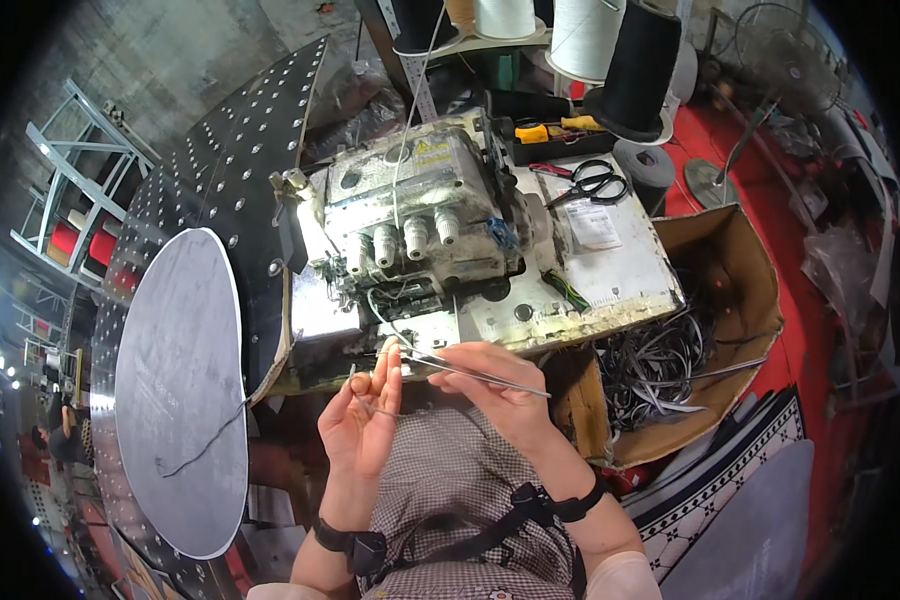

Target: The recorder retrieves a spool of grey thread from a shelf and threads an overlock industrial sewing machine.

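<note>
My right hand [495,390] is closed around a pair of long metal tweezers [515,384], whose tips point left toward my other hand. Beside it my left hand [368,410] is raised palm up, fingers bent together on a thin grey thread [372,408]. Both hands are just in front of an overlock sewing machine [410,200], worn and lint-covered, with several white tension knobs [416,238] on its front. A pale tube or cord [378,305] curves down from the machine toward my fingertips. The exact grip at the left fingertips is too small to make out.
Black scissors [595,182] lie on the machine's white table [630,270]. A cardboard box [740,265] of grey trimmings [660,360] stands at the right. Thread cones [640,70] rise behind. An oval grey mat [182,390] leans at the left, beside a black studded board [240,150].
</note>
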{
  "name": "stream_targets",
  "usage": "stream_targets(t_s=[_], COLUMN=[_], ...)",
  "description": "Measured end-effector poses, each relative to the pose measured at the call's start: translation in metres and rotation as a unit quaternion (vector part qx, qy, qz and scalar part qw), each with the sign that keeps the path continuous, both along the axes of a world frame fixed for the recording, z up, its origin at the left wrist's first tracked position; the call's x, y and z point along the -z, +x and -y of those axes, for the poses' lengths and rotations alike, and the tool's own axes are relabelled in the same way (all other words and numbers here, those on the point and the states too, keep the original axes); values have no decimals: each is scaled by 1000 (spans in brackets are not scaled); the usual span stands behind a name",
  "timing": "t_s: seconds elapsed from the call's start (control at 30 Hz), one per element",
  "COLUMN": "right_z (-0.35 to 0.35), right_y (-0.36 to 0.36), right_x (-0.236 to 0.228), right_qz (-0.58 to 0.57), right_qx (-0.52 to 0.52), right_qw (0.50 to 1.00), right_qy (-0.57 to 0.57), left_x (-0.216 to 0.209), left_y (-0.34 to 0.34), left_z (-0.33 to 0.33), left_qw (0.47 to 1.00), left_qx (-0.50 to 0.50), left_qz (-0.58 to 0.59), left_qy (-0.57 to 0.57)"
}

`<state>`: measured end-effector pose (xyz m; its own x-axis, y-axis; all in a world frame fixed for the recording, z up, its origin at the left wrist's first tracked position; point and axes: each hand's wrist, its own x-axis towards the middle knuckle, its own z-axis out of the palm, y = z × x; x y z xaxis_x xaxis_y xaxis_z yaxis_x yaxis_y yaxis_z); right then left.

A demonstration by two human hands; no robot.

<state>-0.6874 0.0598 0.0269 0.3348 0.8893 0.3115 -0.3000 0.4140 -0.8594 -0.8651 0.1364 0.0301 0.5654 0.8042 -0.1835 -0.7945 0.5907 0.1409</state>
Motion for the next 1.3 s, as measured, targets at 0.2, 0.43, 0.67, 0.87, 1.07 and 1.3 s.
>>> stream_targets(t_s=[0.2, 0.43, 0.67, 0.87, 1.07, 1.3], right_z=[-13, -18, -24, -64, -91, -105], right_y=[-4, -7, -15, -18, -29, -40], right_x=[6, 5, 6, 25, 40, 51], right_qz=[66, 150, 134, 372, 466, 482], right_qx=[-16, -16, 1, 148, 177, 221], right_qw=[997, 988, 991, 914, 866, 846], right_qy=[33, 34, 8, 71, 44, 50], left_x=[0, 0, 8, 23, 74, 172], left_y=[-4, -8, -26, -95, -189, -290], left_z=[2, 3, -4, -5, 7, 33], left_qw=[999, 999, 994, 874, 519, 362], left_qx=[-18, -18, 39, 62, 62, 153], left_qz=[-19, -15, -91, -422, -782, -881], left_qy=[-20, -21, 47, 231, 339, 263])
